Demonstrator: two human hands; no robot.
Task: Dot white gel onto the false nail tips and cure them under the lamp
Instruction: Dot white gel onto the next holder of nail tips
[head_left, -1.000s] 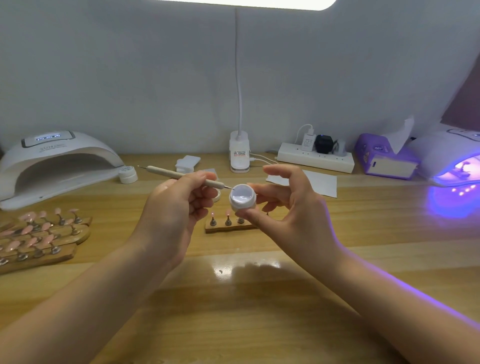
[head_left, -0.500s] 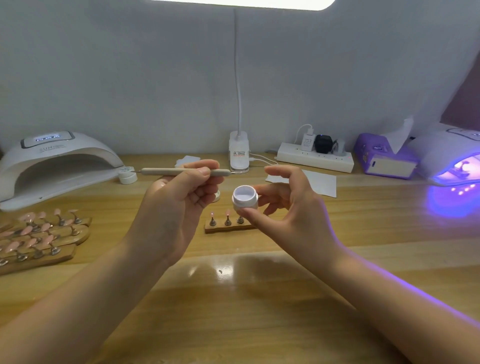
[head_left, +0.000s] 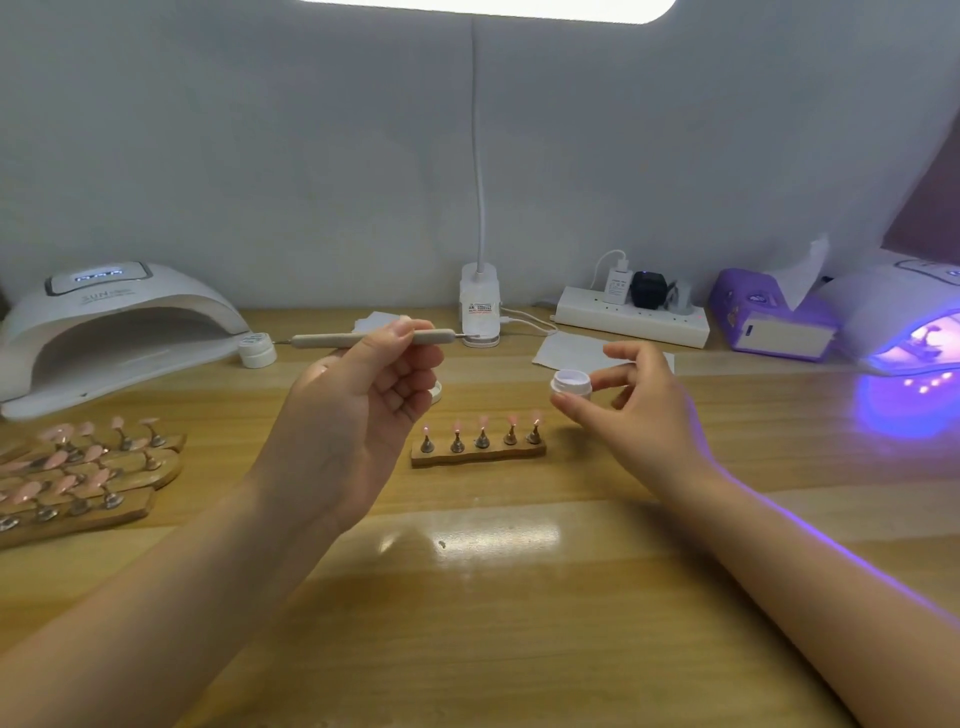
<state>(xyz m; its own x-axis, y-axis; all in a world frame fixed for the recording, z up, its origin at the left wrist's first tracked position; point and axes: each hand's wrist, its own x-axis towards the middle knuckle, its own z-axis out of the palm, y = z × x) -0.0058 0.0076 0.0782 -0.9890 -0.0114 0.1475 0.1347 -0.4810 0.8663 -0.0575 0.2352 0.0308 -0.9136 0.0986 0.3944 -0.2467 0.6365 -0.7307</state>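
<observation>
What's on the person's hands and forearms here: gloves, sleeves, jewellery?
Nothing worn that shows. The left hand and right hand are bare, without gloves, and no rings, watch or bracelets are visible. Both forearms are bare down to the frame edge, no sleeves in view. A violet glow tints the right forearm's outer edge.

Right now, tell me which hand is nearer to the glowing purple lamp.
Right. The right hand, holding the small gel pot, is over the table's middle, with the lit lamp farther right. The left hand, holding the dotting tool, is farther left.
</observation>
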